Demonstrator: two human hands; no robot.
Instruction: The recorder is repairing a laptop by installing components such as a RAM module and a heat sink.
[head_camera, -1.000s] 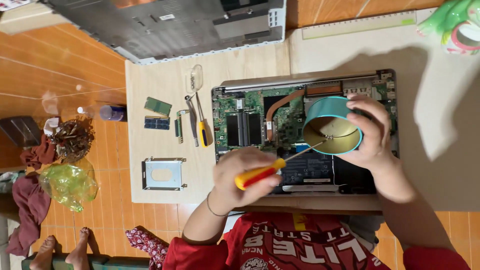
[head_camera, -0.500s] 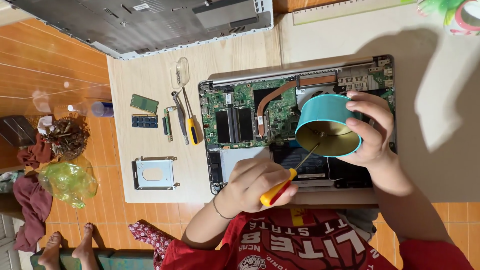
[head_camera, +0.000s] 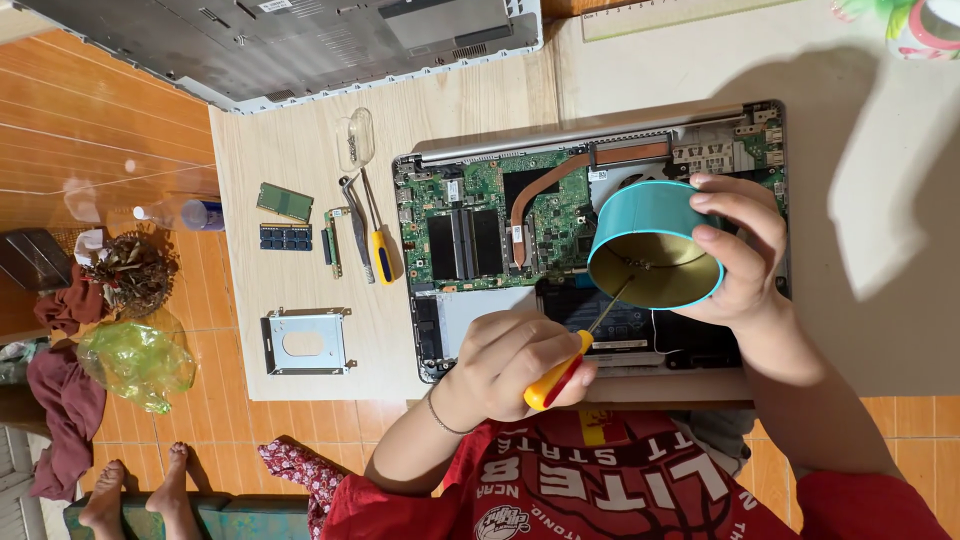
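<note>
A person seated at a low wooden table works over an opened laptop, its green circuit board bared. The left hand, its grip wrapped tightly round a yellow-and-red screwdriver handle, angles the thin shaft up and away from the fist so that the tip reaches into the mouth of a teal round tin. The right hand holds that tin tilted on its side above the laptop's right half, fingers over the top wall and thumb along the lower rim, its gold-coloured inside facing the screwdriver. Beyond the left grip, on the bare table left of the laptop, lie a second yellow-handled screwdriver, metal tweezers, two memory modules, a narrow green circuit card and a silver drive bracket. The laptop's detached grey bottom cover rests at the table's far edge.
</note>
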